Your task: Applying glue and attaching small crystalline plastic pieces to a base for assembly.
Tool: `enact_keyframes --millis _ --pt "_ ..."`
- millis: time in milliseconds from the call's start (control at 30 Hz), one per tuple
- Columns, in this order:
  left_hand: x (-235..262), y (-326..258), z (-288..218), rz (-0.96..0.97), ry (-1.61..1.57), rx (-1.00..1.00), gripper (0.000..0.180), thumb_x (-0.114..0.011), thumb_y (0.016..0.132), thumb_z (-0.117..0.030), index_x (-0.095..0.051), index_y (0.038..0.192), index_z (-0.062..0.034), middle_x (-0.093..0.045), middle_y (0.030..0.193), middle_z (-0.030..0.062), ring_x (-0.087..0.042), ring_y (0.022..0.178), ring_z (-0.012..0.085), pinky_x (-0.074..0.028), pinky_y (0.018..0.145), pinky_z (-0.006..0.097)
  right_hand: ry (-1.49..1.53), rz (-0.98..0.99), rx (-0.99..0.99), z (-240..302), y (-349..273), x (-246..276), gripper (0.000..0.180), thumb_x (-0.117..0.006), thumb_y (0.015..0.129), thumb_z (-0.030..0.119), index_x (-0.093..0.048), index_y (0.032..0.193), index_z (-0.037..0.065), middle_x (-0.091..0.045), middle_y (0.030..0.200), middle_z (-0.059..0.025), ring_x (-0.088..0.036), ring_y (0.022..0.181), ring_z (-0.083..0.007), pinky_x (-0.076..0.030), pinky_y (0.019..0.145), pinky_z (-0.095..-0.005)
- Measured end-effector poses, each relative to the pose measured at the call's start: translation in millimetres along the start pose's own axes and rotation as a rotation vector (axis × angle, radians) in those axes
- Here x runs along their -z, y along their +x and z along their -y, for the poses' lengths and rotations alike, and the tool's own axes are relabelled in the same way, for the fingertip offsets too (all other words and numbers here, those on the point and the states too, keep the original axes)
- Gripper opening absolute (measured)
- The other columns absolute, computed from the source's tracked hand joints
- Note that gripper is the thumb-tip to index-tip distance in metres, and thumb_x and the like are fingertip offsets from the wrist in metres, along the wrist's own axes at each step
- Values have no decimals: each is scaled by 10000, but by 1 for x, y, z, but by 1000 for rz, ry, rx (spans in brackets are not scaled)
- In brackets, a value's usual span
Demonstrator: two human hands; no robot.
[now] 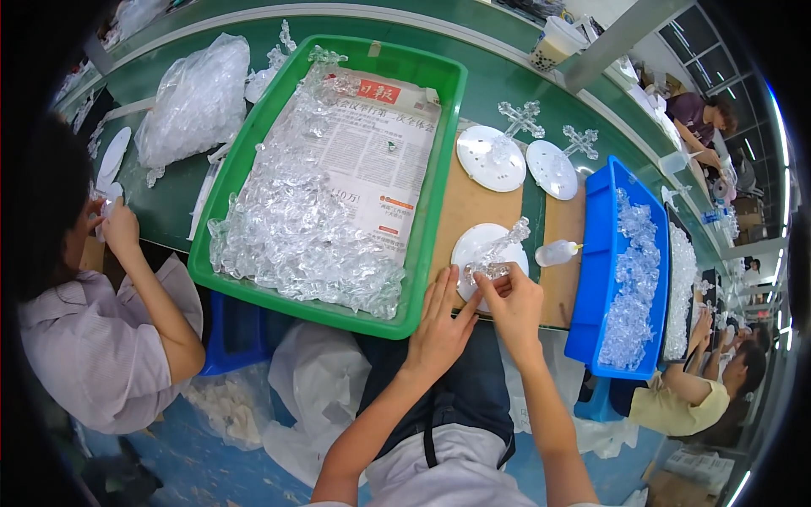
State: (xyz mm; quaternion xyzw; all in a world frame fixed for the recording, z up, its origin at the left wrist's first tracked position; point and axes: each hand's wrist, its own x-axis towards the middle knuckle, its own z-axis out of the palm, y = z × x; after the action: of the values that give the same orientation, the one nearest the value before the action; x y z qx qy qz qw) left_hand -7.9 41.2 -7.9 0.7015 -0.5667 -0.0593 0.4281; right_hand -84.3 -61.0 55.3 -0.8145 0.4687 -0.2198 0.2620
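A white round disc (pixel 465 249) lies on a brown board before me, with a clear plastic cross (pixel 514 238) over it, tilted toward the far right. My right hand (pixel 515 311) pinches the cross's near end between thumb and fingertips. Against the disc's near left edge rests my left hand (pixel 438 323), fingers stretched and the thumb apart from the index finger. Its fingertips' exact contact with the cross is hard to make out. Farther back, two more white discs (pixel 480 173) (pixel 549 179) each bear a clear cross (pixel 521 120) (pixel 580 142).
A green tray (pixel 338 319) holds newspaper and heaped clear pieces. On the right are a small squeeze bottle (pixel 557 253) and a blue bin (pixel 583 338) of clear parts. A plastic bag (pixel 198 97) and a cup (pixel 556 44) stand farther back. People work on both sides.
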Motion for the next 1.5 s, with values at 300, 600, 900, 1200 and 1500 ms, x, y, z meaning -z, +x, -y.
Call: enact_keyframes --millis 300,600,900,1200,1500 --pt "1 -3 1 -19 21 -2 500 -671 764 -100 -563 1252 -123 -356 1401 229 -348 1307 362 -333 1038 445 -92 -41 92 0 -7 -4 289 -697 781 228 -536 729 -7 -620 617 -145 -622 546 -296 -480 515 -359" --pt "8 -5 9 13 -89 -42 359 -637 782 -88 -623 1141 -81 -355 1404 226 -333 1309 385 -313 1050 459 -323 -119 250 -1 -11 -15 250 -701 775 194 -527 797 16 -611 620 -120 -605 538 -283 -467 505 -355" --pt "8 13 -5 -51 -225 178 304 -598 804 -35 -575 1106 -26 -411 1344 247 -313 1309 414 -282 1062 427 -231 -33 110 -5 -6 -6 289 -679 785 271 -530 784 23 -622 637 -116 -619 599 -319 -478 528 -400" --pt "13 24 -14 -220 -1494 625 405 -565 825 48 -449 1206 -32 -503 1129 60 -457 1166 191 -347 1008 311 185 -136 62 -22 -25 8 319 -727 767 256 -597 925 10 -653 702 -115 -637 604 -230 -485 557 -314" --pt "-2 16 -53 -83 -1547 552 558 -531 864 95 -323 1380 53 -437 1364 124 -460 1222 188 -372 1027 309 985 -58 -185 -52 -44 19 295 -685 814 30 -568 1080 -25 -633 1003 -80 -596 907 -129 -468 798 -255"
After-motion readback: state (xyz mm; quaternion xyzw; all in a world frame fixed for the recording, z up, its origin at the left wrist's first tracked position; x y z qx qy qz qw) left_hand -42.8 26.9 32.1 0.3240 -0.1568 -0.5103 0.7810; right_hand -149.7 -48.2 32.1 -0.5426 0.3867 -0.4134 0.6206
